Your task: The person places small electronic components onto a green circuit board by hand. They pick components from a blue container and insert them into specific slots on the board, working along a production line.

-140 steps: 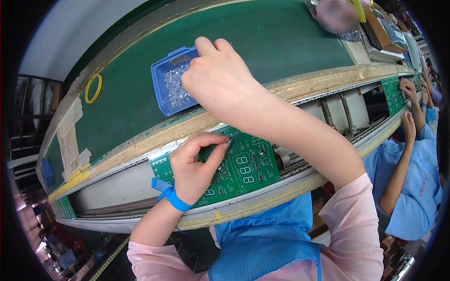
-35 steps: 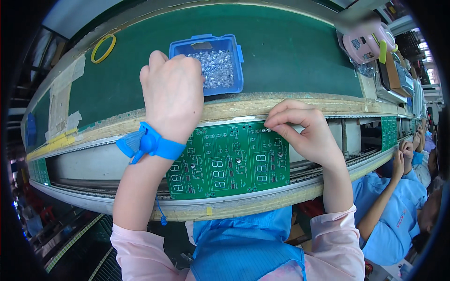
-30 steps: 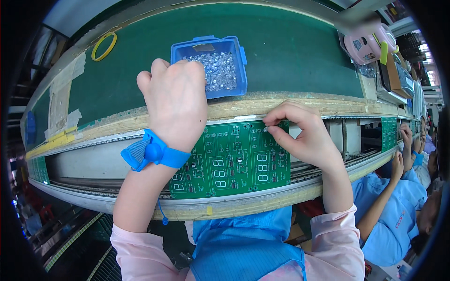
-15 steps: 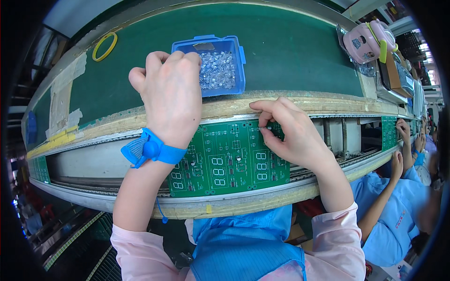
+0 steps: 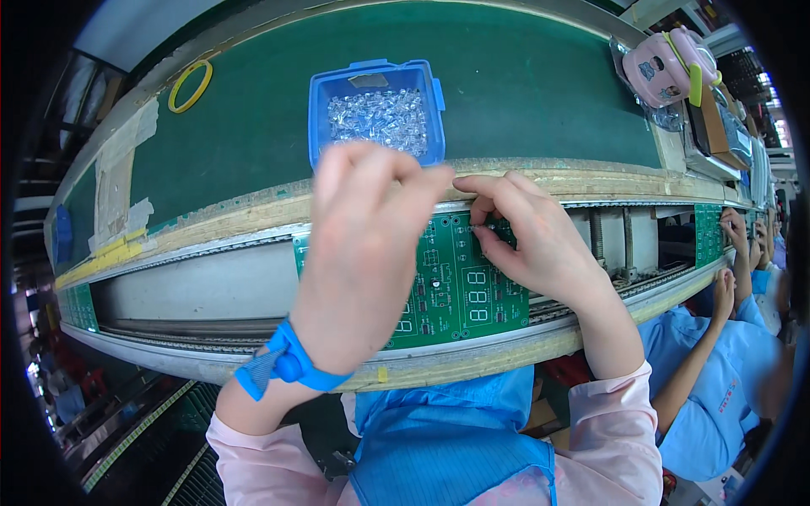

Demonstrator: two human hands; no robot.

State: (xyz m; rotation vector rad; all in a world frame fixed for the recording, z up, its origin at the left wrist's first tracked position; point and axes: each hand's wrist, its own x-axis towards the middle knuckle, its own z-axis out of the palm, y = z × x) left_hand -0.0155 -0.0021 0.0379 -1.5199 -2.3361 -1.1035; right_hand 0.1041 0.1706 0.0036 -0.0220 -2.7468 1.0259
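My left hand (image 5: pixel 363 228) is blurred, hovering over the green circuit board panel (image 5: pixel 451 312), its curled fingers drawn together close to my right index fingertip. Anything in those fingers is too smeared to make out. My right hand (image 5: pixel 536 236) rests over the panel's upper right part, fingers bent and thumb closed toward them; a tiny clear piece seems to show at the tips. White digit outlines and small dark parts mark the panel, whose left part my left hand covers. Just beyond stands a blue bin (image 5: pixel 435 126) of small clear parts (image 5: pixel 380 118) resembling LEDs.
The panel lies in a conveyor track between rails (image 5: pixel 211 329). A yellow tape ring (image 5: pixel 190 87) lies far left on the green mat (image 5: pixel 523 84). A pink container (image 5: pixel 666 72) stands far right. At right, a co-worker's hands (image 5: pixel 730 253) are over another green board (image 5: pixel 707 232).
My left hand has left the bin and come right and nearer, beside my right hand. My right hand stays over the panel, nearly unmoved. The parts in the bin are now more visible.
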